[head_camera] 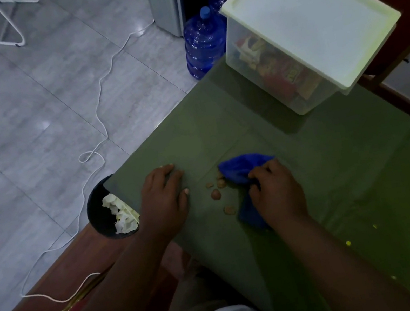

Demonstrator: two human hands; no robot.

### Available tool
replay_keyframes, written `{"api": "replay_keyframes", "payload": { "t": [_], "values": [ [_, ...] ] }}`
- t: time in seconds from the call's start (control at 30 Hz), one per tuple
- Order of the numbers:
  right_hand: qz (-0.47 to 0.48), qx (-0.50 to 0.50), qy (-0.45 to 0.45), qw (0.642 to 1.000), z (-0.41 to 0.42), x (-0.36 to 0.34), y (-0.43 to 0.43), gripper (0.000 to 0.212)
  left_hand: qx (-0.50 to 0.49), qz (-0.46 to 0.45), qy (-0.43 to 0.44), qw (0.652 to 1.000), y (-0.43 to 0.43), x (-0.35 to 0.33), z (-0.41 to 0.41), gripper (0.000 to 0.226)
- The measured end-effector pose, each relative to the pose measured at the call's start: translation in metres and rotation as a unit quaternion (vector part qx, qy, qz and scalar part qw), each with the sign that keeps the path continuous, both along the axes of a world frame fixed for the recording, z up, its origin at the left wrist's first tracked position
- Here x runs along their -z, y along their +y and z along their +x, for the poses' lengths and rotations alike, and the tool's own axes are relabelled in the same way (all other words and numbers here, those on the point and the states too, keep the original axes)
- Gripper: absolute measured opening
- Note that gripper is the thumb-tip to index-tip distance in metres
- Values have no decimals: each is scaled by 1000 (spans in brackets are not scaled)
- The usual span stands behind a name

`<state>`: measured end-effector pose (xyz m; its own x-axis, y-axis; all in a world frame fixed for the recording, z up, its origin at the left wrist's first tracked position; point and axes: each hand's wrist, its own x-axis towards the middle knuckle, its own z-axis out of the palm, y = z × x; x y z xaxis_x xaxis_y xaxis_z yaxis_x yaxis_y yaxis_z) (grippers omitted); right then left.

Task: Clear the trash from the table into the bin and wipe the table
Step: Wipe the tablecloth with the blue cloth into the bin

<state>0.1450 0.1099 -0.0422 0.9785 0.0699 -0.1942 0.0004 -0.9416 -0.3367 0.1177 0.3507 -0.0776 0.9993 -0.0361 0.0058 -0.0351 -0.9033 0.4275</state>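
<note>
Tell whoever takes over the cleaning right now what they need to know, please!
Left grip: open, resting on the table near the edge by the bin.
Right grip: holding the blue cloth, next to the brown crumbs.
Done: white crumpled trash is in the bin.
Left: get the brown crumbs into the bin, then wipe the table, yellow specks included.

No text can be read. Yellow lettering is seen on red packets point(291, 77) inside the clear plastic box with pale-green lid point(232, 43), but it is too blurred.
</note>
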Motion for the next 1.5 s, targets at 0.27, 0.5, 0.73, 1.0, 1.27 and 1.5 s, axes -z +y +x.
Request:
{"api": "replay_keyframes", "payload": {
  "t": [0.27, 0.5, 0.73, 1.0, 1.27, 1.5],
  "values": [
    [92, 34, -47, 994, 27, -14, 38, 20, 3, 1, 0, 1000, 2, -1, 3, 38],
    [109, 19, -118, 987, 49, -26, 0, 19, 10, 0, -2, 1000, 6, -1, 9, 36],
    [-7, -16, -17, 1000, 61, 6, -2, 32, -9, 28, 35, 999, 3, -8, 7, 39],
    [94, -120, -23, 988, 22, 0, 49, 20, -4, 31, 41, 999, 3, -7, -1, 41],
    [80, -25, -96, 992, 41, -3, 9, 23, -1, 21, 16, 1000, 12, -1, -14, 39],
    [51, -87, -25, 995, 26, 11, 21, 30, -3, 29, 29, 999, 15, -2, -23, 44]
  ]
}}
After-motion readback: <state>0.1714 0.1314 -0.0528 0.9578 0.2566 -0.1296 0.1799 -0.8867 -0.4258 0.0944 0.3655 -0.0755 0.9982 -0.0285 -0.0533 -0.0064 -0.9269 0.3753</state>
